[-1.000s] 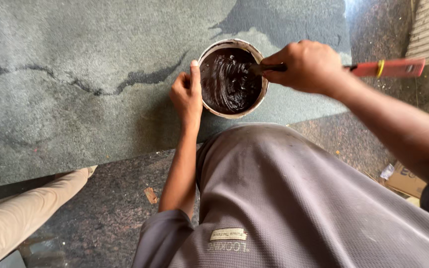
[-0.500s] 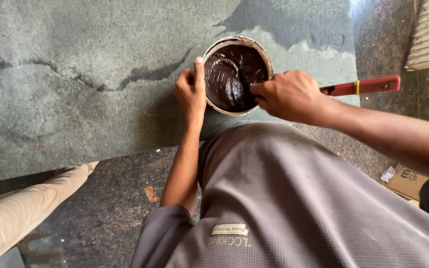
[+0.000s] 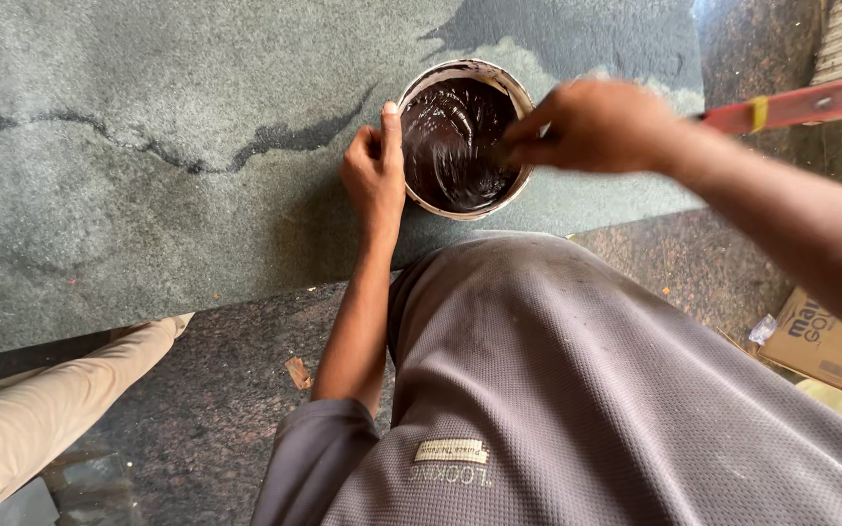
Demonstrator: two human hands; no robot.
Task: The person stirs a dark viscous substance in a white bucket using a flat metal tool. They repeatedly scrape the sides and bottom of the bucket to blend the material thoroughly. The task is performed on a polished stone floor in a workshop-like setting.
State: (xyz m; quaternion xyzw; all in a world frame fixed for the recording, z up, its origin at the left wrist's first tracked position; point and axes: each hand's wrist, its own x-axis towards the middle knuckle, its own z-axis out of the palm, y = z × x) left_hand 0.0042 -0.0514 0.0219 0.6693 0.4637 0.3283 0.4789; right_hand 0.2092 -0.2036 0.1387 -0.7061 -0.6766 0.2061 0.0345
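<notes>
From the head camera I look straight down at a round pale-rimmed tub of glossy dark brown paste (image 3: 462, 146) standing on a grey-green stone slab with a dark crack running across it (image 3: 148, 195), close to the slab's near edge, where the speckled dark granite floor (image 3: 216, 390) begins. My left hand (image 3: 374, 170) is pressed against the tub's left wall, thumb lying up along the rim and fingers curled behind, a hold that I judge is there to keep the tub from turning or sliding while the paste is worked. My right hand (image 3: 592, 125) is closed around a tool with a red handle and a yellow band (image 3: 782, 107); the handle sticks out to the right past the wrist, and the working end dips over the tub's right rim into the paste, though motion blur hides just how deep it sits. The hands are apart, one on each side of the tub, which lets one brace as the other stirs; the swirled ridges on the paste fit that reading. My grey knit shirt (image 3: 557, 390) fills the lower frame. At the lower left a beige trouser leg of another person (image 3: 60, 399) rests on the floor, and a brown cardboard box (image 3: 816, 341) lies at the right edge.
</notes>
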